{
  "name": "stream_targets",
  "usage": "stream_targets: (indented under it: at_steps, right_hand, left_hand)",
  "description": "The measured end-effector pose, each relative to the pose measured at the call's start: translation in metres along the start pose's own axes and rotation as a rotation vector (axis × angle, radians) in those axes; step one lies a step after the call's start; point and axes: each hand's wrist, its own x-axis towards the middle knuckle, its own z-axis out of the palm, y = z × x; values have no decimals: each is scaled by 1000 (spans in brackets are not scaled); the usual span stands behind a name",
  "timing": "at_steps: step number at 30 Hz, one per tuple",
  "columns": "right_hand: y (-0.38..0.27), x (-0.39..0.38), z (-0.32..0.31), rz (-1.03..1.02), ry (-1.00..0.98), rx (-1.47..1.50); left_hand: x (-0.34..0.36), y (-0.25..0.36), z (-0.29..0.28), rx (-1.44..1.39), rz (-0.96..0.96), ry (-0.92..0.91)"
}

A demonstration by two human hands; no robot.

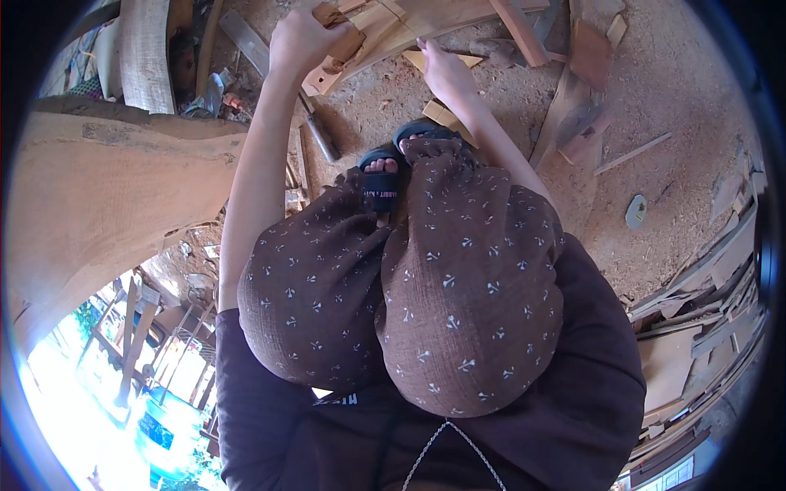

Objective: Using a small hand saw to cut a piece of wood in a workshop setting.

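My left hand (296,45) is closed round a brown wooden block (344,37) at the top of the view, beside a light wooden plank (381,29). My right hand (446,78) has its index finger stretched toward the plank, near a yellowish triangular wood piece (471,61); whether it touches either is unclear. Below, a dark-handled tool (321,135) lies on the dusty floor by my sandalled feet (379,184). More yellowish wood (438,114) lies behind my right wrist.
A large live-edge slab (115,188) fills the left. Scattered boards and offcuts (589,57) lie at the upper right, a stack of thin boards (688,327) lines the right rim, and a small round disc (636,211) sits on the sawdust. A blue container (168,430) stands at bottom left.
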Motion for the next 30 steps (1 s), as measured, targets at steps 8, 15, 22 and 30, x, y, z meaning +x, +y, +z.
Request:
stream_targets:
  at_steps: [8, 15, 22, 30]
  right_hand:
    - [19, -46, -10, 15, 9, -67]
    - [-16, -14, -23, 8, -64, -122]
    - [-5, -5, -11, -93, 24, -37]
    - [-18, -29, -6, 79, -82, -81]
  left_hand:
    - [21, 8, -40, -254, -213, -206]
    - [7, 10, -43, -114, -135, -167]
    - [2, 17, -31, -171, -203, -82]
    - [5, 5, -40, -227, -55, -122]
